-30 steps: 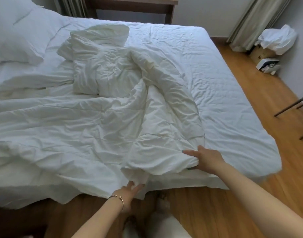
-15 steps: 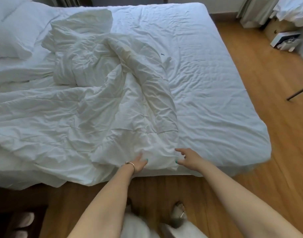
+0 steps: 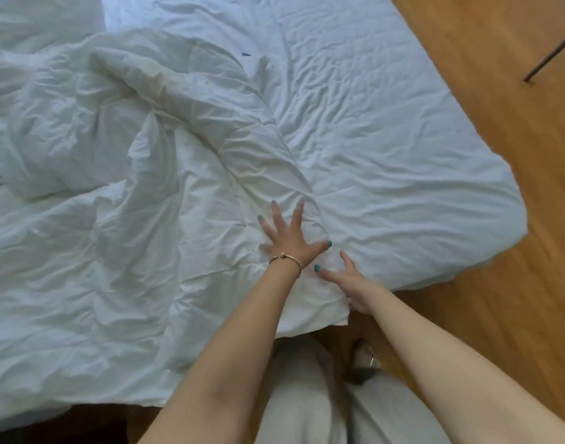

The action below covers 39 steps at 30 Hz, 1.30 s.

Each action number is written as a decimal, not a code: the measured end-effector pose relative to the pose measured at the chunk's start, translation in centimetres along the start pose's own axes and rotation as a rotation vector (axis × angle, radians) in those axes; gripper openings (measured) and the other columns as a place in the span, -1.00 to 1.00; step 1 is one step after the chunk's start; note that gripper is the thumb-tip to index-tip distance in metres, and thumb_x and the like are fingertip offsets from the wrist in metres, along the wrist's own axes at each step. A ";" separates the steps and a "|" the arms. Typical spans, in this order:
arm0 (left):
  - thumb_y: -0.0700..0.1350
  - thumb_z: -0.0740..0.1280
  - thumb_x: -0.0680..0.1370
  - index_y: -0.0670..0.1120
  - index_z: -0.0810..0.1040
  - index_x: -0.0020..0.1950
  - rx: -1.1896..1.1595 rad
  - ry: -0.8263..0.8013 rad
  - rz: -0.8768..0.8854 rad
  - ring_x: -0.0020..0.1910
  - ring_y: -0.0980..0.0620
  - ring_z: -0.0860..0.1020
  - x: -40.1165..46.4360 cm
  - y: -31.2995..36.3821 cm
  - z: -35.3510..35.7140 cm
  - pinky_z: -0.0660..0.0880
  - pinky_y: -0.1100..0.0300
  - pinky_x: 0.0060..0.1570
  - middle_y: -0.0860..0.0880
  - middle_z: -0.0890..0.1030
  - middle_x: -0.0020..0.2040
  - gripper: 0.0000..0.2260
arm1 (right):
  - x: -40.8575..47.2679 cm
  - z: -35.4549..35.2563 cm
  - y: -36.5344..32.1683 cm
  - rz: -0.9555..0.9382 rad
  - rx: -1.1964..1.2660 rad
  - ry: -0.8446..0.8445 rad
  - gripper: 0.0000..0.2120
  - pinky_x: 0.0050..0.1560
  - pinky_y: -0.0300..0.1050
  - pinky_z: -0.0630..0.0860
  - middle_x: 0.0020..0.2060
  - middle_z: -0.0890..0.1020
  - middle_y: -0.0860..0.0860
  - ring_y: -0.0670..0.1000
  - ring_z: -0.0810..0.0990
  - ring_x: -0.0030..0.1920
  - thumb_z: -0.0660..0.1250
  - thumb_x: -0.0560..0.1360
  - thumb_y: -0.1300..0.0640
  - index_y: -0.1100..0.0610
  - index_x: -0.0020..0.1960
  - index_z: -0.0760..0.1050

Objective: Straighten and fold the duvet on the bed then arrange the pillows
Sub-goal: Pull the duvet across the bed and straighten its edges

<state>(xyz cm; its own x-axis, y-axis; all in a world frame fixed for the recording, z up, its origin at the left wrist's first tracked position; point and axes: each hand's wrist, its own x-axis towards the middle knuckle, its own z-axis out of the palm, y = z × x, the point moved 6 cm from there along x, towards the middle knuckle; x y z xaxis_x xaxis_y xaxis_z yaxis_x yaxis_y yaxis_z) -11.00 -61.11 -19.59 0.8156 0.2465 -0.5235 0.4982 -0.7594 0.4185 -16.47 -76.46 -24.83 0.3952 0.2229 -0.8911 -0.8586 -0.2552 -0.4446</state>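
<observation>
Under the left hand (image 3: 287, 238) — fingers spread, pressing flat — lies the white duvet (image 3: 114, 187), still bunched beyond. Right hand (image 3: 351, 283), also uncurled, rests at its corner. Folding undone; pillows out of view.

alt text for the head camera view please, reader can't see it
A person's left hand, fingers spread, presses flat on a crumpled white duvet at the near edge of a bed with a wrinkled white sheet. The right hand touches the duvet's near corner. Wooden floor lies to the right.
</observation>
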 end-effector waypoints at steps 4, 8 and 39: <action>0.10 0.44 0.40 0.39 -0.32 0.44 -0.013 -0.154 -0.211 0.50 -0.31 -0.07 1.4 -4.3 1.6 0.27 -0.27 0.35 -0.06 -0.33 0.52 -0.02 | 1.0 2.4 -0.1 -0.138 -0.085 0.107 -0.02 0.28 -0.04 0.38 0.48 0.17 -0.04 0.10 0.28 0.40 0.53 0.38 0.16 -0.19 0.53 -0.06; 0.12 0.43 0.41 0.28 -0.18 0.52 -0.232 -0.101 -0.046 0.47 -0.19 0.15 2.0 -4.9 -0.4 0.20 -0.06 0.44 -0.11 -0.04 0.53 -0.08 | -1.1 3.6 -5.6 -0.450 -0.128 0.294 -0.26 0.17 -0.27 0.43 0.36 0.42 -0.12 -0.04 0.41 0.36 0.37 0.36 0.36 -0.40 0.25 0.39; 0.41 0.35 0.33 0.14 -0.16 0.57 1.130 -0.209 0.656 0.56 -0.07 -0.18 18.1 21.2 1.2 -0.26 -0.25 0.42 0.05 -0.02 0.59 0.01 | 2.9 -21.4 -14.8 -0.198 -0.819 0.634 0.10 0.46 0.06 0.13 0.44 0.29 0.06 0.11 0.28 0.44 0.41 0.29 -0.36 -0.08 0.56 -0.19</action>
<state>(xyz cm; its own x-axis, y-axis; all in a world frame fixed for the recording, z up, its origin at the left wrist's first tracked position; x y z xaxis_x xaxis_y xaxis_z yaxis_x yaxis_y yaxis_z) 13.92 -73.47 -21.09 0.6985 -0.3762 -0.6088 -0.5698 -0.8070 -0.1550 4.33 -92.21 -22.77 0.8057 -0.1426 -0.5749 -0.3708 -0.8783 -0.3018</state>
